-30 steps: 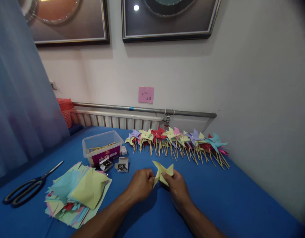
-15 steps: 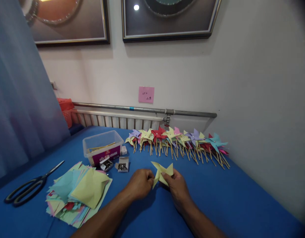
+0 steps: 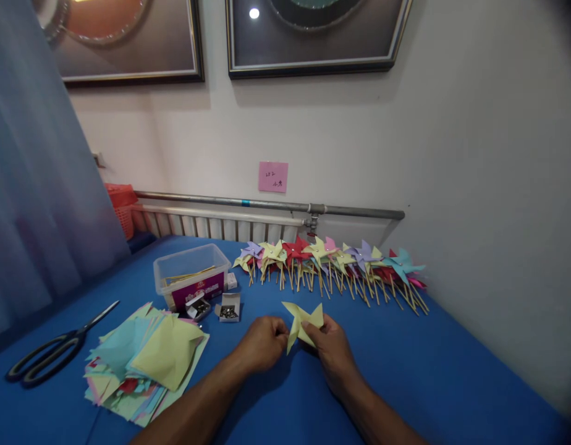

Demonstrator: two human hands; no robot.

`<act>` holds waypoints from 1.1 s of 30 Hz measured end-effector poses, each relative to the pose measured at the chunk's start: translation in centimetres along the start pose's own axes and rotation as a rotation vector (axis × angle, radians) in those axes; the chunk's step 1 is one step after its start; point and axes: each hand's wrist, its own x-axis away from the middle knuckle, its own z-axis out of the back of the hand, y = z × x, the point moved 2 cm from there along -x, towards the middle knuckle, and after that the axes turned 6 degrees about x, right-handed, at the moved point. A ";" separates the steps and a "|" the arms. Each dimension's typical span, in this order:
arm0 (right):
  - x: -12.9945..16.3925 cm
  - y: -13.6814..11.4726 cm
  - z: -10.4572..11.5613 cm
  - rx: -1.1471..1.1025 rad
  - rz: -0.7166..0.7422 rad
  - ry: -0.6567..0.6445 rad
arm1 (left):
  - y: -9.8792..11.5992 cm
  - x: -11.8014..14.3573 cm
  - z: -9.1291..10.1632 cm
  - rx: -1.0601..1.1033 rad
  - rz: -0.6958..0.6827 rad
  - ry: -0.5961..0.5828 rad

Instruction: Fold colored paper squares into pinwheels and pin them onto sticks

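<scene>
Little has moved since the earlier pictures: both hands stay low over the blue table (image 3: pixel 429 371), and the yellow paper shape has shifted only a touch, its points a shade lower and nearer the left hand.

The left hand (image 3: pixel 262 343) is curled, its fingertips pinched on the left edge of the yellow paper shape (image 3: pixel 304 321). The right hand (image 3: pixel 329 349) grips the same shape from the right and below, thumb and fingers closed on its lower fold. The shape stands between the two hands, just above the table, its points sticking up and away from the knuckles.

Beyond the grip, against the wall, lies a long row of pinwheels (image 3: pixel 332 266) on thin sticks, in yellow, red, purple and teal. To the left of the left hand, near it, sits a small open box of pins (image 3: pixel 228 307), with a second open box (image 3: pixel 198 306) just beside that. Behind those stands a clear plastic tub (image 3: pixel 193 278) with sticks inside. Further left of the grip, a loose pile of coloured paper squares (image 3: pixel 146 361) is spread on the table, and well beyond it lie black scissors (image 3: pixel 54 352). A pink note (image 3: pixel 273 177) is stuck on the wall above the pinwheels.
</scene>
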 end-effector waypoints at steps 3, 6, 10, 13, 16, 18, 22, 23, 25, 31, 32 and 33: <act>-0.1 0.0 0.2 0.025 0.003 0.007 | 0.1 0.1 0.0 0.008 0.015 -0.038; -0.1 0.0 0.2 0.028 -0.005 -0.004 | 0.1 0.2 0.2 -0.019 0.007 -0.070; 0.1 -0.5 0.1 -0.002 -0.022 -0.014 | -0.4 -0.1 0.0 -0.003 0.036 -0.064; 0.5 -0.9 -0.1 -0.079 -0.056 -0.004 | -0.5 -0.5 -0.2 0.177 0.092 -0.034; 0.8 -1.1 -0.3 -0.160 -0.077 0.041 | -0.4 -0.8 -0.2 0.353 0.180 0.022; 0.8 -0.9 -0.3 -0.164 -0.078 0.079 | -0.3 -0.9 -0.1 0.403 0.226 0.045; 0.9 -0.3 -0.4 0.066 -0.116 0.032 | -0.5 -1.0 -0.1 0.444 0.232 0.066; 1.1 -0.1 -0.5 0.151 -0.122 -0.006 | -0.6 -1.1 -0.1 0.449 0.228 0.073; 1.6 -0.1 -0.9 0.287 -0.131 -0.086 | -0.8 -1.3 -0.2 0.463 0.222 0.085; 3.4 -0.7 -2.0 0.494 -0.116 -0.307 | -0.7 -1.4 -0.1 0.632 0.189 0.111; 3.6 -0.9 -2.1 0.497 -0.091 -0.323 | -0.6 -1.4 -0.1 0.652 0.177 0.106; 3.6 -0.9 -2.1 0.494 -0.070 -0.330 | -0.6 -1.4 -0.1 0.662 0.167 0.099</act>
